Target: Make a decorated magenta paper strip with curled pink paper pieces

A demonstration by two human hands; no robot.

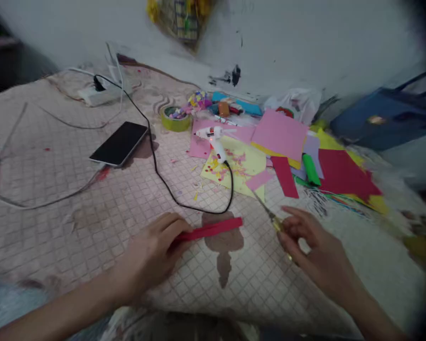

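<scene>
1. While the left hand (154, 253) grips a narrow red strip (216, 228) by one end, the strip's free end points to the right, above the patterned cloth (184, 284). Whether the strip touches the cloth, I cannot tell.
2. The right hand (315, 251) is closed around the yellowish handle of a thin metal tool (277, 225), with the index finger stretched out. The tool is too blurred to say what kind it is.
3. The tool's tip points away from the person, close to a small pink piece of paper (260, 180); contact is unclear. The tool and the red strip are apart.
4. Beyond the hands, a white glue gun (216, 142) lies with its nose to the left and a small red light showing. Its handle rests over a pale yellow sheet (255, 163) scattered with scraps.
5. A black cord (163, 180) loops from the glue gun's handle back towards a white power strip (99, 96) at the far left.
6. A dark-screened phone (119, 143) lies left of the cord, with a white cable (49, 206) at its near end.
7. Between phone and wall stands a yellow-green tape roll (175, 124) with small things inside.
8. To the right lie a pink sheet (279, 132), a flat red piece (285, 176), a green roll (310, 169) and a larger red sheet (341, 173).
</scene>
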